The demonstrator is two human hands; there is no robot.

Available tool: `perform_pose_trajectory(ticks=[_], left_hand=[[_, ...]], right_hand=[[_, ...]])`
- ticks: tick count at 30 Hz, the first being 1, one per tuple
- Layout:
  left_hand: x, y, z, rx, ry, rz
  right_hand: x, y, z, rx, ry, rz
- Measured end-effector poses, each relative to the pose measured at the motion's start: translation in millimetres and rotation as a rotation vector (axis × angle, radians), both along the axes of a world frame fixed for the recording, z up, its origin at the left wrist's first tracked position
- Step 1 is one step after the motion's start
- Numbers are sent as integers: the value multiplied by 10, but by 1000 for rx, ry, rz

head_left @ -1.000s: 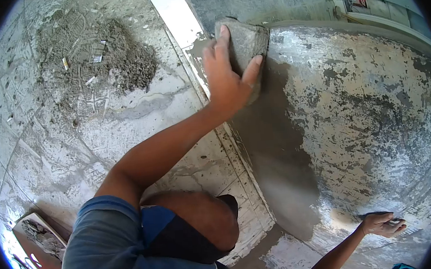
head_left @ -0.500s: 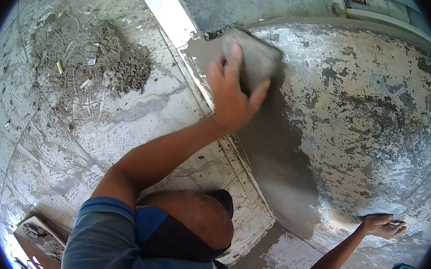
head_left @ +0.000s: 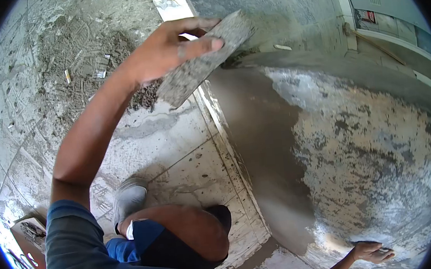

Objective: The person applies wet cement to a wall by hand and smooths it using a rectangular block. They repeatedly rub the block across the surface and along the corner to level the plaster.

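Note:
My left hand grips a grey, mortar-coated flat block by its edge. The block is raised and tilted, its narrow side towards me, over the corner of the wet mortar strip. That strip is dark and smooth and runs down beside the white tile edge. At the lower right, my right hand is low by the patchy, worn surface, its fingers curled round something dark and too small to make out.
A mound of crumbly mortar lies on the tiled floor at the left. My knee and a grey boot are below. A reddish container stands lower left, a thin stick upper right.
My left hand has lifted the block off the wet mortar and moved it up and left, turning it on edge. The view has shifted, and the boot now shows. My right hand keeps its curled pose.

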State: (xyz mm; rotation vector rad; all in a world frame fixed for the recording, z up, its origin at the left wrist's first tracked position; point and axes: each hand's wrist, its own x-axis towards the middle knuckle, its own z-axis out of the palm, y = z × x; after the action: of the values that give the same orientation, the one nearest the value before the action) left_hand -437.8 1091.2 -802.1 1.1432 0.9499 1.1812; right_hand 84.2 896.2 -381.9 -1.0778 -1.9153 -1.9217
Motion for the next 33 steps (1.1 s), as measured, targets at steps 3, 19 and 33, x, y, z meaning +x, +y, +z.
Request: perform_pose_trajectory(ticks=[3, 19, 33], left_hand=[[48, 301, 40, -25, 133, -126], [1234, 1817, 601, 95, 366, 2], [520, 925, 154, 1, 335, -336]], right_hand=[[-11, -19, -9, 11, 17, -42], [23, -142, -210, -36, 39, -131], [58, -113, -256, -34, 74, -117]])
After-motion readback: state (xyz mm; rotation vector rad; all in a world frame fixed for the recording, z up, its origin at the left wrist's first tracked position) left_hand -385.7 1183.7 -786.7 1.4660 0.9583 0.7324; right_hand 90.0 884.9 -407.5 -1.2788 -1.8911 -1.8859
